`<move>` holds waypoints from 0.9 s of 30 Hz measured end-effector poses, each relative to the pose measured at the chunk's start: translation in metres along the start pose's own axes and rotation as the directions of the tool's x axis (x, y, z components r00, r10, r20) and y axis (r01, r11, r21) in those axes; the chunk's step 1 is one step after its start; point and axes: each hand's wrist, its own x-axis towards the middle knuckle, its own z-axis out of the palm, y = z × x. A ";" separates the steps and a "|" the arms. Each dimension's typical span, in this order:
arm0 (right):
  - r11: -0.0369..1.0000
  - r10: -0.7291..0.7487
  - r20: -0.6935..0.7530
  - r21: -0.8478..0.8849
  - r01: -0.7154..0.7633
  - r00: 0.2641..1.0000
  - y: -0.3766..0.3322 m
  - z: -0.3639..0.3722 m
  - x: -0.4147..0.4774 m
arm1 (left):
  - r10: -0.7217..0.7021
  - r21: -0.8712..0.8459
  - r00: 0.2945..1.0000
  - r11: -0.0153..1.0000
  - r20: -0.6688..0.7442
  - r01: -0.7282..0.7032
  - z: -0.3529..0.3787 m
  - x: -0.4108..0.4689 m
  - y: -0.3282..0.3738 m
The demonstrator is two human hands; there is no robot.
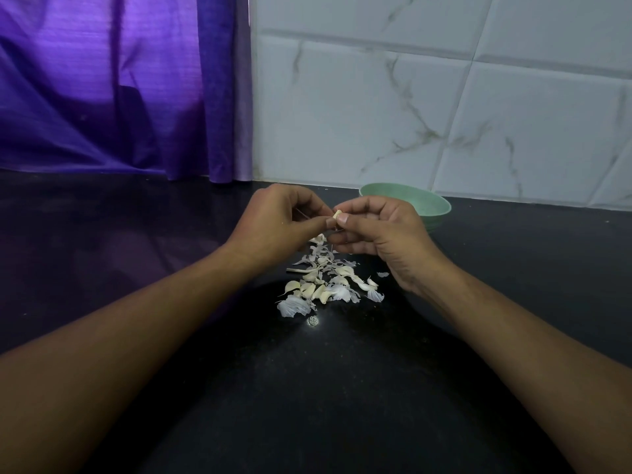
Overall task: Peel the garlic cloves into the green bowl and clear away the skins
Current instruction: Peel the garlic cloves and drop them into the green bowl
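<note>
A small pale garlic clove point(337, 214) is pinched between the fingertips of my left hand point(280, 222) and my right hand point(379, 234), held above the black counter. Below the hands lies a heap of garlic cloves point(316, 290) mixed with thin white skins point(290, 307). The green bowl point(424, 203) stands behind my right hand near the wall; its inside is hidden from this angle.
The black counter point(307, 388) stretches toward me. A white marble-tiled wall point(444, 97) rises behind the bowl. A purple curtain point(119, 87) hangs at the back left. A tiny shiny object point(313, 320) lies just in front of the skins.
</note>
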 end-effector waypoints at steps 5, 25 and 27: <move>0.999 0.016 -0.017 0.050 -0.015 1.000 -0.002 -0.001 0.000 | -0.016 -0.026 1.000 1.000 -0.002 0.016 0.000 0.002 -0.001; 0.997 0.014 -0.013 0.081 -0.013 1.000 -0.001 0.003 -0.001 | -0.145 -0.163 0.979 0.972 0.141 0.167 0.006 0.000 -0.003; 0.997 0.013 -0.018 0.081 -0.012 1.000 -0.002 0.003 -0.001 | -0.094 -0.126 0.986 0.986 0.140 0.112 0.007 -0.001 -0.003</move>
